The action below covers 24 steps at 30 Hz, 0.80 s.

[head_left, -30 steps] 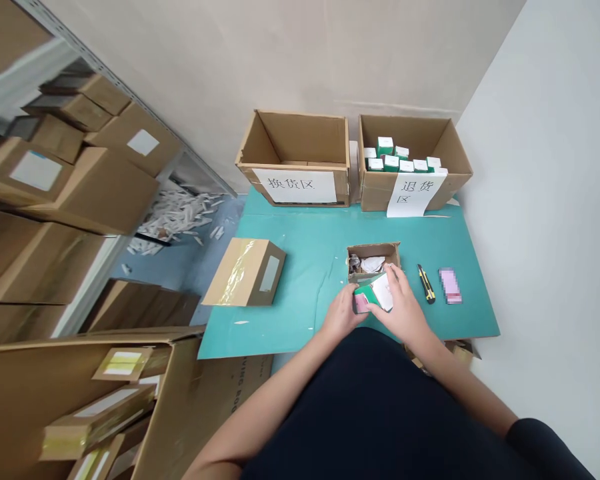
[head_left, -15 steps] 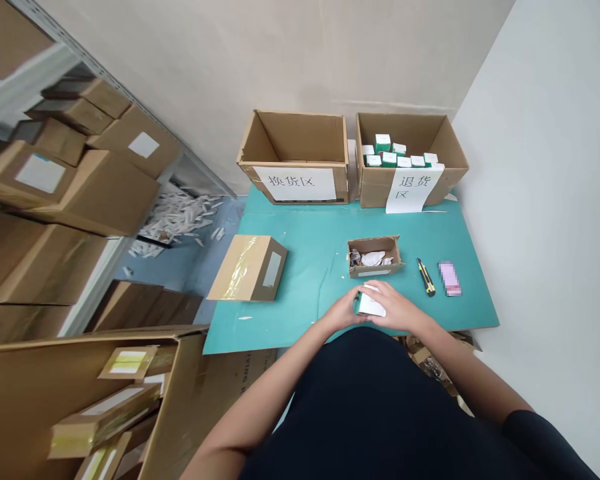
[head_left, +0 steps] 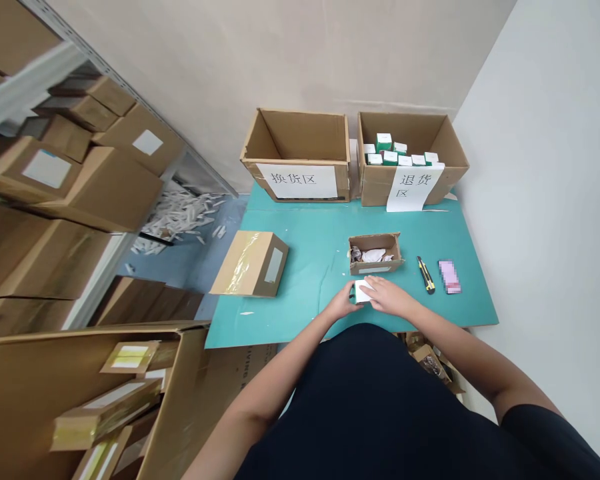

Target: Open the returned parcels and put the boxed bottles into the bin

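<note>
Near the table's front edge I hold a small white and green carton between both hands. My left hand is closed around its left side. My right hand grips it from the right, with fingers over the top. Just beyond the hands stands an open brown box with crumpled paper inside. A yellow and black utility knife lies to the right of my right hand, beside a pink item that is blurred out.
Two large cartons with paper signs stand at the back: the left carton and the right carton, which holds several green-white boxes. A taped box sits at the table's left. Shelved boxes and a big carton flank the left side.
The small carton has turned in my hands and moved slightly left and away from my body. My right hand has shifted further over its top. The objects on the table stay put.
</note>
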Each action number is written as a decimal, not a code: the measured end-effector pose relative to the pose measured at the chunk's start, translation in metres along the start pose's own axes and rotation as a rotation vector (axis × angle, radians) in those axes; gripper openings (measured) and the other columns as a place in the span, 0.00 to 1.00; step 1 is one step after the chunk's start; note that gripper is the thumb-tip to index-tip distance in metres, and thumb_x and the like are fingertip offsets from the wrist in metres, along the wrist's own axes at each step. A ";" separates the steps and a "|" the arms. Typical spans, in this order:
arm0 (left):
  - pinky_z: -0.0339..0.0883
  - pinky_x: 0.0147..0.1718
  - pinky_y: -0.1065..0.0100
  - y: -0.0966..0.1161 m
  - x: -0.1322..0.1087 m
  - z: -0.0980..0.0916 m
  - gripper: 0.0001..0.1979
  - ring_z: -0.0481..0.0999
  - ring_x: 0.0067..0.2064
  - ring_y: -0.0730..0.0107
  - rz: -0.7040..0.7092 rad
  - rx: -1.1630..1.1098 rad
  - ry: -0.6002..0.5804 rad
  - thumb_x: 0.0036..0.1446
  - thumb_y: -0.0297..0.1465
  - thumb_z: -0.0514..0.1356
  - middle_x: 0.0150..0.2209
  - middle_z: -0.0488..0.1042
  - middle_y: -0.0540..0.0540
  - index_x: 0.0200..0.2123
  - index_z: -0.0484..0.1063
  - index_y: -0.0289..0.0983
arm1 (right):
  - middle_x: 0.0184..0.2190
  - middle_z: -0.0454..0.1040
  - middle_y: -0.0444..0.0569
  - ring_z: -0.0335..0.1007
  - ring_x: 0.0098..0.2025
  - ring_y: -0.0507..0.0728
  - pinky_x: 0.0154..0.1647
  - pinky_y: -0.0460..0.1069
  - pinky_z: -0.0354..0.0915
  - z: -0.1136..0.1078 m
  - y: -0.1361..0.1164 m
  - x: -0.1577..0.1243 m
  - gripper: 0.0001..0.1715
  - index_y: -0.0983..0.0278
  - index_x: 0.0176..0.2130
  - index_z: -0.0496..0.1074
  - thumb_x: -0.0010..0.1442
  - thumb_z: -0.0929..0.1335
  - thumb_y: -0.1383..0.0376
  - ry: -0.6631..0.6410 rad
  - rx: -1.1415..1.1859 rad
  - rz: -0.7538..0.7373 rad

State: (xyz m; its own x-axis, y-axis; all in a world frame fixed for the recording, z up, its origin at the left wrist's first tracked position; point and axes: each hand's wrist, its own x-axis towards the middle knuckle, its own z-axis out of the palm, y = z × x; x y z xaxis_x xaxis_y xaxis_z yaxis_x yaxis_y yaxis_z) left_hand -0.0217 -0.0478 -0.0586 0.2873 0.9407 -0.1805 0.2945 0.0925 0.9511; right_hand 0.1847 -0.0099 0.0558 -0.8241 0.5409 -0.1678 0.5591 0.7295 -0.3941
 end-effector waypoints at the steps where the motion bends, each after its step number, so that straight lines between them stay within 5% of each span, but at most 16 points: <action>1: 0.72 0.53 0.56 -0.004 0.001 -0.002 0.37 0.76 0.55 0.57 -0.006 0.000 -0.014 0.44 0.30 0.71 0.55 0.73 0.40 0.57 0.61 0.38 | 0.67 0.61 0.70 0.55 0.70 0.68 0.69 0.66 0.56 0.003 -0.001 0.003 0.31 0.70 0.65 0.64 0.63 0.66 0.72 -0.018 -0.027 -0.010; 15: 0.73 0.49 0.60 -0.034 -0.009 -0.014 0.43 0.77 0.54 0.54 -0.083 0.067 -0.074 0.42 0.31 0.72 0.55 0.76 0.41 0.62 0.62 0.38 | 0.70 0.55 0.72 0.55 0.70 0.73 0.67 0.67 0.56 0.035 -0.026 0.024 0.49 0.66 0.71 0.52 0.57 0.71 0.74 -0.121 -0.175 -0.016; 24: 0.73 0.47 0.60 -0.037 -0.010 -0.019 0.44 0.79 0.50 0.54 -0.147 0.106 -0.050 0.41 0.30 0.71 0.50 0.79 0.44 0.62 0.61 0.40 | 0.68 0.62 0.65 0.63 0.67 0.68 0.64 0.64 0.62 0.038 0.001 0.024 0.36 0.66 0.67 0.61 0.61 0.66 0.70 0.000 0.006 -0.136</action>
State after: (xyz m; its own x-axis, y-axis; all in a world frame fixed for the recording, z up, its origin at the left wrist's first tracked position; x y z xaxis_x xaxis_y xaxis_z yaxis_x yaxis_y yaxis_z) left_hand -0.0524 -0.0549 -0.0869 0.2780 0.9022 -0.3298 0.4303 0.1900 0.8825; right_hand 0.1623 -0.0120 0.0167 -0.8921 0.4375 -0.1128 0.4420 0.7935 -0.4184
